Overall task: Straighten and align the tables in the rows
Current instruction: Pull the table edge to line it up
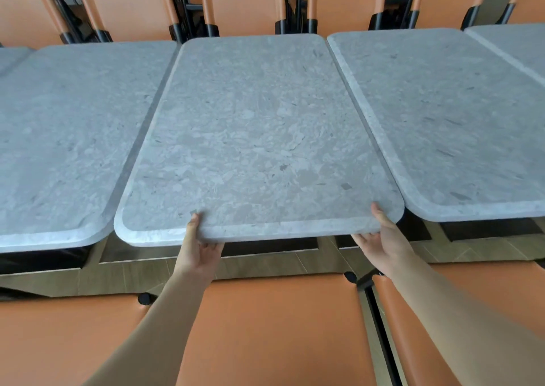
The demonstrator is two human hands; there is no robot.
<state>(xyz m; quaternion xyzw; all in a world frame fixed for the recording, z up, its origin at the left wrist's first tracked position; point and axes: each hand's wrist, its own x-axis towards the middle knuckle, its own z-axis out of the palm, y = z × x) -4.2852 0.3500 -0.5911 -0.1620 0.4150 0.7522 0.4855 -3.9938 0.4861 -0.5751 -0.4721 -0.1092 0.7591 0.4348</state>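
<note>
Squarely in the middle of the view sits the middle desk, a grey stone-look top with rounded corners, and both hands are clamped on its near edge: the left hand grips left of centre with the thumb lying on top and the fingers curled underneath, and the right hand grips near the right corner the same way. Its near edge sticks out closer to the person than the near edges of its neighbours, and it looks turned a little against them, so I judge it to be the one out of line at this point. The left desk lies just beside it with a narrow dark gap between that widens toward the near end; the right desk almost touches it along the far part of the shared side. A further desk shows at the far right and a sliver of another at the far left, both seemingly in the row. Orange chairs stand beyond the row, and more orange chair seats lie under the person's arms. As a judgement, this desk is mid-adjustment and the work is not finished: it needs pushing back and squaring.
</note>
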